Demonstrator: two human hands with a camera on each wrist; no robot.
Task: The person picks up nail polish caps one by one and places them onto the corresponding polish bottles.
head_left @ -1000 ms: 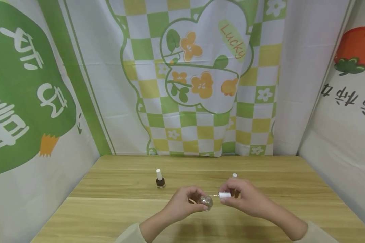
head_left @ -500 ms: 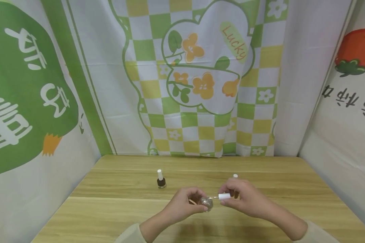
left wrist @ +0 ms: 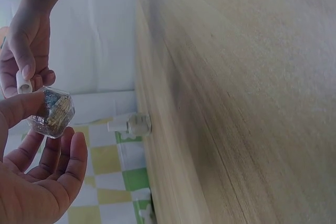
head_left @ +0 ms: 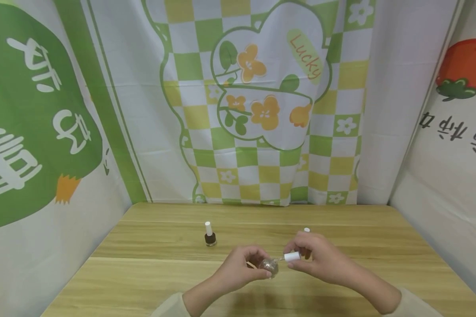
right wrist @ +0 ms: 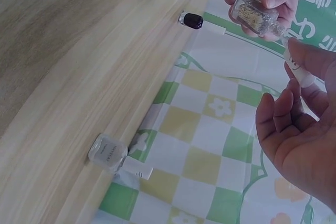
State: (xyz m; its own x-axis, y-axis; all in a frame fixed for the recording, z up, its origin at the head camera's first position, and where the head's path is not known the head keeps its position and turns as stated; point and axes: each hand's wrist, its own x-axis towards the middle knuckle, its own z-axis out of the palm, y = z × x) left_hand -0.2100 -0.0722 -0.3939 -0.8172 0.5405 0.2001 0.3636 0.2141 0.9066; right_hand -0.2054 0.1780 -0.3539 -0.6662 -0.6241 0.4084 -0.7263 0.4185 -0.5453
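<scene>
My left hand (head_left: pixel 242 267) pinches a small clear nail polish bottle (head_left: pixel 269 267) between thumb and fingers. Gold glitter fills the bottle (right wrist: pixel 254 15), whose neck points toward the other hand. My right hand (head_left: pixel 321 256) pinches the white cap (head_left: pixel 291 256) of its brush, held nearly level. The thin brush stem reaches the bottle's mouth; whether its tip is inside is hard to tell. In the right wrist view, the cap (right wrist: pixel 298 69) stands just off the neck. From the left wrist, the bottle (left wrist: pixel 53 113) looks tilted, and the brush is hidden.
On the wooden table (head_left: pixel 150 273), a dark nail polish bottle (head_left: pixel 210 239) with a white cap stands at back left. Another bottle (right wrist: pixel 107 152), clear with pale contents, stands behind my right hand. A patterned cloth (head_left: pixel 262 176) hangs along the table's back edge.
The white cap has tilted and shifted very slightly left, bringing the brush to the bottle's mouth. The glitter bottle has dipped a little. Both hands keep their grips.
</scene>
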